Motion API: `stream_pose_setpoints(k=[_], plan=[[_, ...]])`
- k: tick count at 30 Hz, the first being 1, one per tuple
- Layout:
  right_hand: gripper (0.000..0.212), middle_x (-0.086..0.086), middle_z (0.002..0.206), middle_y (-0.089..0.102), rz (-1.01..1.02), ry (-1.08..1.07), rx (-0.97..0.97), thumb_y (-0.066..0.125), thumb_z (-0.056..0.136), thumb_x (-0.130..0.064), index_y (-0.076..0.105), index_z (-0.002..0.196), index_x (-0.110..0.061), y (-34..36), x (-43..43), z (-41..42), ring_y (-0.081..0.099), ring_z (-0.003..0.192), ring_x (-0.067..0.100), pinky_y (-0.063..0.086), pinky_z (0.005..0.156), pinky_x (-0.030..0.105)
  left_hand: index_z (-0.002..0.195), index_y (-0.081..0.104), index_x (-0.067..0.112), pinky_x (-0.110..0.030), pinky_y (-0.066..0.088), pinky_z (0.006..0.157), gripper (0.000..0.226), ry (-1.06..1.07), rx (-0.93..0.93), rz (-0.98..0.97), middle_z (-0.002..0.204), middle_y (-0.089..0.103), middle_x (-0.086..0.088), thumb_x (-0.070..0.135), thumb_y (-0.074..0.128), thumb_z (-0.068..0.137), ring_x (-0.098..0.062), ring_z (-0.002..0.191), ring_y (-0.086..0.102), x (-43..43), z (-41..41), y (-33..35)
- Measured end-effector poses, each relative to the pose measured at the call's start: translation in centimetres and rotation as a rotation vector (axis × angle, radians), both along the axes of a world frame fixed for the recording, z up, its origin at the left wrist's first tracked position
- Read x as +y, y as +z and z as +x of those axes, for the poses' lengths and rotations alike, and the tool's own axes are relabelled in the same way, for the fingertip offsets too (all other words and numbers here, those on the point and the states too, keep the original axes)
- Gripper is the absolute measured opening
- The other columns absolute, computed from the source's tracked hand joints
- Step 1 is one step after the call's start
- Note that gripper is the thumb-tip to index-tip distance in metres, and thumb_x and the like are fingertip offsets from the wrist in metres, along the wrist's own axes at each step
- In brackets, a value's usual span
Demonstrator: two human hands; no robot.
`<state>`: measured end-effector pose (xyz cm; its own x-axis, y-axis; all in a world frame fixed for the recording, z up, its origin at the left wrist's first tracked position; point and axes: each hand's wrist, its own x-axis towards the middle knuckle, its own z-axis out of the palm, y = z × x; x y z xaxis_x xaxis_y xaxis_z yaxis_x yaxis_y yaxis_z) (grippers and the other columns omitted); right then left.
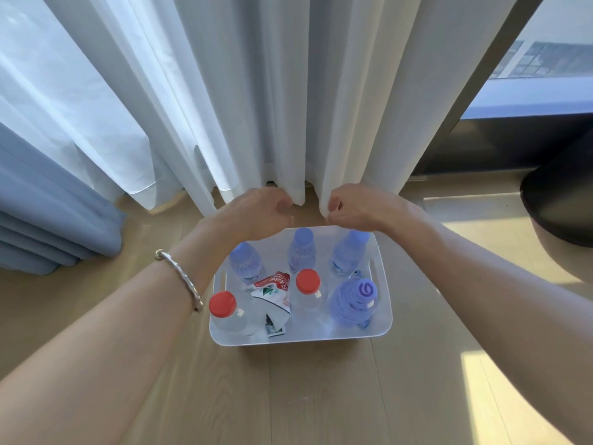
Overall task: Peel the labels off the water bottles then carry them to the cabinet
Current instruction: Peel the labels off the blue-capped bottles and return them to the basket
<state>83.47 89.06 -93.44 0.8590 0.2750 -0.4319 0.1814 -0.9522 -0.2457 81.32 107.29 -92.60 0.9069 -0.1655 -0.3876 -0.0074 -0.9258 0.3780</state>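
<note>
Bright daylight pours through the sheer curtain point(256, 91) at the far side — sun patches glare on the floor point(321, 406) at right; the wide-angle edges bow outward.

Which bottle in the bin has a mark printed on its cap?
The front-right bottle: its purple cap carries a pale swirl; the three back-row caps and two red caps are plain.

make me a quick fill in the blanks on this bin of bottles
1. The bin holds ___ bottles in all.
2. ___ of them have red caps.
3. The peeled label lies ___ the bin.
4. The bracelet is on the person's ___ wrist.
Missing words: six; two; inside; left.
</note>
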Motion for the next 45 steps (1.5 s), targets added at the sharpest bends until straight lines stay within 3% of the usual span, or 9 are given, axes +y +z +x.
stream_pose_setpoints(k=[4, 8, 14, 25, 30, 34, 38, 43, 45], plan=[[0.035, 0.009, 0.097, 0.066, -0.156, 0.015, 0.065, 0.058, 0.086, -0.041, 0.065, 0.090, -0.007, -1.6, -1.3, 0.0, 0.058, 0.081, 0.022, 0.044, 0.062, 0.029, 0.130, 0.054, 0.025, -0.023, 0.032, 0.079, 0.040, -0.035, 0.008, -0.011, 0.130, 0.056, -0.001, 0.030, 0.053, 0.091, -0.021, 0.114, 0.052, -1.1, 0.3, -0.6], [0.050, 0.005, 0.116, 0.063, -0.191, -0.017, 0.130, 0.066, 0.083, -0.044, 0.059, 0.120, -0.011, -2.8, -1.9, -0.5, 0.057, 0.097, 0.021, 0.045, 0.074, 0.030, 0.133, 0.052, 0.025, -0.023, 0.032, 0.082, 0.041, -0.063, 0.042, -0.005, 0.134, 0.054, 0.001, 0.030, 0.053, 0.092, -0.021, 0.120, 0.050, -2.0, 0.6, -0.9], [0.059, 0.007, 0.120, 0.059, -0.139, -0.068, 0.154, 0.068, 0.082, -0.044, 0.046, 0.129, -0.016, -4.8, -2.6, -1.4, 0.055, 0.098, 0.021, 0.047, 0.078, 0.031, 0.133, 0.051, 0.023, -0.023, 0.034, 0.085, 0.042, -0.084, 0.092, 0.000, 0.137, 0.053, 0.000, 0.028, 0.052, 0.091, -0.020, 0.123, 0.048, -2.7, 0.6, -1.6], [0.031, 0.007, 0.101, 0.053, 0.077, -0.113, 0.030, 0.061, 0.088, -0.027, 0.047, 0.113, -0.015, -3.9, -2.6, -0.3, 0.051, 0.082, 0.020, 0.035, 0.053, 0.025, 0.139, 0.045, 0.026, -0.022, 0.033, 0.087, 0.050, -0.067, 0.062, -0.065, 0.141, 0.050, 0.002, 0.028, 0.054, 0.090, -0.019, 0.125, 0.047, -3.0, 1.3, -2.5], [0.031, 0.004, 0.103, 0.056, 0.179, -0.116, 0.006, 0.064, 0.084, -0.038, 0.048, 0.103, -0.019, 0.0, -2.2, 1.7, 0.054, 0.087, 0.021, 0.044, 0.065, 0.032, 0.141, 0.041, 0.030, -0.023, 0.034, 0.089, 0.051, -0.007, 0.057, -0.190, 0.142, 0.049, 0.007, 0.034, 0.054, 0.092, -0.016, 0.123, 0.049, -3.2, 1.6, -2.5], [0.038, -0.009, 0.086, 0.047, 0.298, -0.137, -0.089, 0.057, 0.084, -0.054, 0.045, 0.104, -0.024, 3.3, -2.2, 2.4, 0.049, 0.075, 0.005, 0.036, 0.056, 0.025, 0.140, 0.042, 0.033, -0.039, 0.039, 0.107, 0.054, -0.015, 0.181, -0.422, 0.140, 0.052, 0.004, 0.046, 0.057, 0.089, -0.017, 0.125, 0.051, -3.6, 1.9, -2.2], [0.035, -0.015, 0.085, 0.049, 0.521, -0.172, -0.256, 0.063, 0.078, -0.052, 0.045, 0.096, -0.028, 5.4, -1.9, 2.5, 0.051, 0.071, 0.003, 0.035, 0.054, 0.024, 0.141, 0.041, 0.028, -0.045, 0.042, 0.106, 0.068, -0.030, 0.231, -0.613, 0.138, 0.054, 0.003, 0.059, 0.059, 0.083, -0.017, 0.126, 0.051, -3.9, 1.7, -1.0], [0.033, -0.012, 0.079, 0.056, 0.861, -0.318, -0.394, 0.071, 0.068, -0.049, 0.045, 0.079, -0.034, 6.8, -0.9, 2.3, 0.055, 0.064, 0.004, 0.051, 0.057, 0.028, 0.133, 0.049, 0.019, -0.044, 0.047, 0.102, 0.072, -0.010, 0.095, -0.748, 0.124, 0.064, -0.002, 0.053, 0.065, 0.072, -0.017, 0.114, 0.061, -3.9, 1.8, 1.2], [0.034, -0.003, 0.082, 0.064, 1.006, -0.380, -0.367, 0.074, 0.068, -0.047, 0.046, 0.077, -0.030, 7.1, -0.4, 2.1, 0.066, 0.070, 0.014, 0.057, 0.062, 0.037, 0.132, 0.050, 0.019, -0.042, 0.048, 0.100, 0.076, -0.018, 0.050, -0.782, 0.122, 0.065, -0.002, 0.054, 0.069, 0.067, -0.017, 0.112, 0.062, -4.2, 1.8, 1.8]])
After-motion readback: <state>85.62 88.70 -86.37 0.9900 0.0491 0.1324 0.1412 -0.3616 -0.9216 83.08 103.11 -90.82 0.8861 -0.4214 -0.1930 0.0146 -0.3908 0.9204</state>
